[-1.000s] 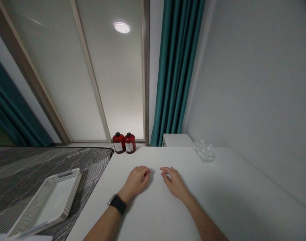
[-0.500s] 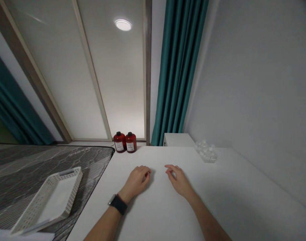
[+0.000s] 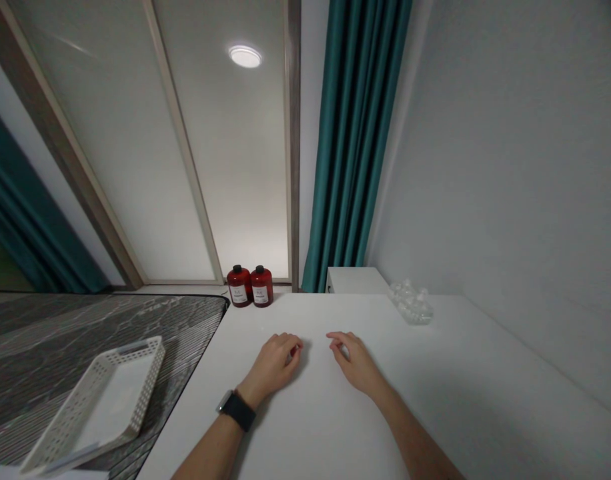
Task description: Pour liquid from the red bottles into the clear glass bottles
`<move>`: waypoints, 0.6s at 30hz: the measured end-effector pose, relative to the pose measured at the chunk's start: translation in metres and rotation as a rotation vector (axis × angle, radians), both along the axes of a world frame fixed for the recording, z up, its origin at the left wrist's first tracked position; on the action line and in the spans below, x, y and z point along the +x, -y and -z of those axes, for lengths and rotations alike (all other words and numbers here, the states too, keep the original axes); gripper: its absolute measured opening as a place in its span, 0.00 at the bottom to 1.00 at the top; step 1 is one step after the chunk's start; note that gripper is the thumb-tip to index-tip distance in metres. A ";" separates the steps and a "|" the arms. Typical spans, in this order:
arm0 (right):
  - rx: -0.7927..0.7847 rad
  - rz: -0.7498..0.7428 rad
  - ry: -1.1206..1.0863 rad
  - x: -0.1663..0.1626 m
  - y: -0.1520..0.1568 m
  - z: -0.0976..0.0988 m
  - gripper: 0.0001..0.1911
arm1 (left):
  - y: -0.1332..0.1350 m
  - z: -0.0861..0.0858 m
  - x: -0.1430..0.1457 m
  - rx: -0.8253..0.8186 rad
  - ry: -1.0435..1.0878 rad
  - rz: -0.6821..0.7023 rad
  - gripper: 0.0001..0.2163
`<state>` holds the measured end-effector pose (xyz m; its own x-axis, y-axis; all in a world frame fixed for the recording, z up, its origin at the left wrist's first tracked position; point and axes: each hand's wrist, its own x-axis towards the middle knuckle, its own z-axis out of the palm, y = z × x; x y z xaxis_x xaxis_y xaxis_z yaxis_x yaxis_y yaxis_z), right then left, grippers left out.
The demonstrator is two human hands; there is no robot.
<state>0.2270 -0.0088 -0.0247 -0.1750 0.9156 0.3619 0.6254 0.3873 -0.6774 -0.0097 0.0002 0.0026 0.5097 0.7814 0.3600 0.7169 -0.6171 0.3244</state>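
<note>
Hands first, as I see them through the head camera: both lie palm down on the white table (image 3: pixel 305 440), close together but not touching. The left hand (image 3: pixel 275 365) is curled into a loose fist, its fingers (image 3: pixel 291 351) tucked under toward the palm with the knuckles up. I see nothing gripped in it. A black watch (image 3: pixel 236 410) sits on that wrist. The right hand (image 3: pixel 354 363) is more relaxed. Its fingers are bent but spread a little, the tips touch the tabletop, and the thumb lies near the forefinger without closing on anything I can make out.

The table fills the lower middle and right of my view. It runs along the plain grey wall (image 3: pixel 510 200) on the right and away from me toward a teal curtain (image 3: pixel 355 147). At its far end stands a low white box (image 3: pixel 353 280), and just right of that a cluster of clear glass pieces (image 3: pixel 410 305) — too small and pale for me to say what they are. They are well apart from both hands.

Beyond the table's far left corner two dark red bottles (image 3: pixel 250 286) with black caps and pale labels stand side by side, touching or nearly so, in front of a frosted panel (image 3: pixel 225 173) where a round lamp (image 3: pixel 244 56) glows.

To my left a grey marbled surface (image 3: pixel 60 327) lies beside the table, and a white perforated tray (image 3: pixel 135 400) rests on it — angled, near the bottom edge of the frame and well clear of the left hand.
</note>
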 end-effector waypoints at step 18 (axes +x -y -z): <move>-0.001 -0.012 0.041 -0.002 0.002 0.000 0.16 | 0.000 0.003 0.004 0.000 0.007 0.057 0.07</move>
<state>0.2252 -0.0108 -0.0247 -0.2010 0.9137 0.3532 0.6481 0.3944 -0.6514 -0.0059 0.0006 0.0000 0.5512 0.7509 0.3637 0.6783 -0.6571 0.3287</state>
